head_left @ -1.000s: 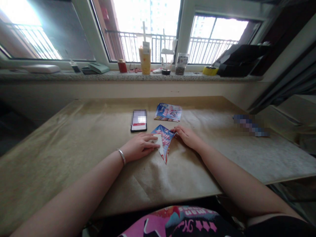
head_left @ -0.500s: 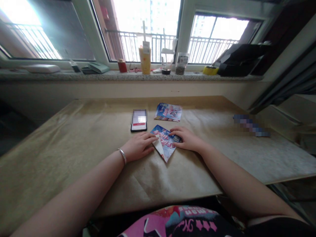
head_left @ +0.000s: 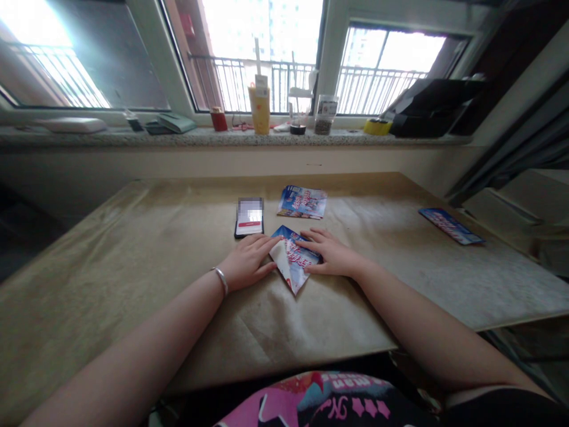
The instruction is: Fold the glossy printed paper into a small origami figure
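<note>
Table [head_left: 382,222] below speckled sill [head_left: 284,140], bright window [head_left: 284,29], left hand [head_left: 249,261], right hand [head_left: 333,255], both unclenched on folded leaflet [head_left: 292,264]

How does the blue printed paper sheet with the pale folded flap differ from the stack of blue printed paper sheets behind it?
The folded sheet points a corner toward the person; the stack has an edge facing that way.
The folded sheet shows a pale flap; the stack's top sheet lies flat, printed side up.
The left hand and right hand touch the folded sheet; neither touches the stack.
Both show blue print with reddish lettering.
</note>
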`<state>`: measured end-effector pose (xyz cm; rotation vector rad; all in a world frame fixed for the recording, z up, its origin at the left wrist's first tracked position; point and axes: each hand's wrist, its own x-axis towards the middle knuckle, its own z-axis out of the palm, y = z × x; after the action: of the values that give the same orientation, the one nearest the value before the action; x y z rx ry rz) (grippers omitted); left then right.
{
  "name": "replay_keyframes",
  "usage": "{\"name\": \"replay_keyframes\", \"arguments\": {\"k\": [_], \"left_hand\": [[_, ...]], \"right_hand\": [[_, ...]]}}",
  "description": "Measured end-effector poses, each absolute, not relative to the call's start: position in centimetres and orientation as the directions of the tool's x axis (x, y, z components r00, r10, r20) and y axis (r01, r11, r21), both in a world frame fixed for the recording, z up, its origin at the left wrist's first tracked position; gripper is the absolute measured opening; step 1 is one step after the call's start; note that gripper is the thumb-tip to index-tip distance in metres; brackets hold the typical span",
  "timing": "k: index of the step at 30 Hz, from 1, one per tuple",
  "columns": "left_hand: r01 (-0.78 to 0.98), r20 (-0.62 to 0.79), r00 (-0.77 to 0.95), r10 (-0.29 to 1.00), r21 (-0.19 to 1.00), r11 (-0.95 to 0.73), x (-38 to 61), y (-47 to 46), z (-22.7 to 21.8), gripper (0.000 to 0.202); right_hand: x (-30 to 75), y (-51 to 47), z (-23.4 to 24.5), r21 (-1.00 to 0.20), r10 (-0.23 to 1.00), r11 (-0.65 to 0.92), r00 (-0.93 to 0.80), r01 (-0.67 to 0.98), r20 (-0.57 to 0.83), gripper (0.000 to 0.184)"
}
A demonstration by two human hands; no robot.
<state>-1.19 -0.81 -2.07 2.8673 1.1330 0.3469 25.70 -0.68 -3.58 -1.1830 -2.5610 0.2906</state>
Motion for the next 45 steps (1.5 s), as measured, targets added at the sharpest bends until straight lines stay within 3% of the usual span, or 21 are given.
{"name": "replay_keyframes", "arguments": {"k": [6,10,14,17,21,29,37,45], "left_hand": [[0.603,0.336,0.672,0.66,0.27,-0.751,-1.7,-0.7,-2.0,0.068],[0.55,0.411,0.662,0.626,0.3,-0.779,-2.4,-0.7,-1.6,0.076],[0.553,0.325,0.742,0.586,0.197,-0.81,-2.9,-0.4,-1.1,0.065],[0.527,0.273,0.807,0.524,0.071,-0.847,-3.1,-0.2,-1.0,0.047],[0.495,0.255,0.842,0.476,-0.011,-0.869,-3.2,-0.2,-0.9,0.029],[0.502,0.211,0.854,0.476,-0.093,-0.86,-3.4,-0.4,-0.3,0.027],[0.581,0.191,0.812,0.551,-0.176,-0.795,-3.7,-1.0,0.1,0.024],[0.595,0.199,0.803,0.562,-0.215,-0.774,-3.6,-1.0,-0.1,0.019]], "right_hand": [[25.5,-0.9,-3.2,-0.272,0.772,0.635,-0.613,0.723,0.169,0.07],[25.4,-0.9,-3.1,-0.262,0.773,0.634,-0.609,0.727,0.18,0.071],[25.5,-0.9,-3.1,-0.255,0.776,0.631,-0.601,0.733,0.193,0.069],[25.5,-0.9,-3.0,-0.255,0.781,0.625,-0.592,0.738,0.2,0.068],[25.7,-0.9,-3.0,-0.262,0.791,0.612,-0.579,0.746,0.197,0.066],[26.5,-0.6,-2.6,-0.341,0.725,0.687,-0.641,0.642,0.252,0.036],[26.9,-0.7,-2.0,-0.393,0.674,0.726,-0.696,0.564,0.246,0.047],[27.1,-0.3,-2.1,-0.345,0.686,0.724,-0.677,0.597,0.268,0.025]]}}
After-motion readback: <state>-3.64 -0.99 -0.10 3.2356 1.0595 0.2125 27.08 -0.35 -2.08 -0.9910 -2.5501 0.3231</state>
